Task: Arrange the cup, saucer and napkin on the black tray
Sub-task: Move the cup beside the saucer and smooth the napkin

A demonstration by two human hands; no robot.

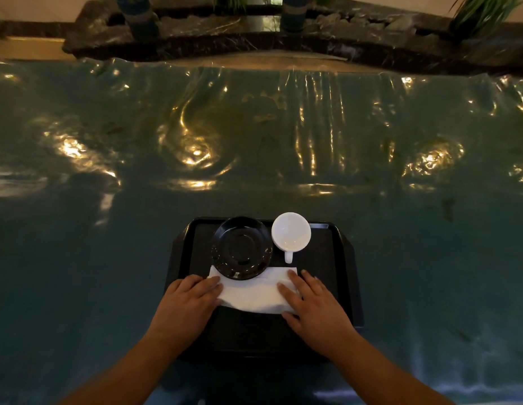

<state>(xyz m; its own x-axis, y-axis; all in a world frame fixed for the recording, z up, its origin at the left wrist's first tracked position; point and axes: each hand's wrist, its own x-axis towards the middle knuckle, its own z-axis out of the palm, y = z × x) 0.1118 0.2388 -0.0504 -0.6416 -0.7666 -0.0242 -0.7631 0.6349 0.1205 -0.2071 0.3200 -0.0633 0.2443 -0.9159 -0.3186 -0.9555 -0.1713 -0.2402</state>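
Tray (339, 258): one, black; lying on a glossy covered table (254, 141)
Saucer (241, 248): one, black; overlapping the napkin's far edge
Cup (291, 231): one, white; sitting right of saucer, on tray
Napkin (254, 292): one; ends hiding under hands
Left hand (190, 299), right hand (314, 302): both pressing flat, fingers spread

Appears to be a hotel or restaurant lounge, dimly lit. Bench (254, 135) covered in glossy wrinkled plastic reflecting warm ceiling lights. Beyond it, a dark marble planter ledge (196, 39) with stones and green plants (482, 10). Black serving tray (342, 258) suggests table service.
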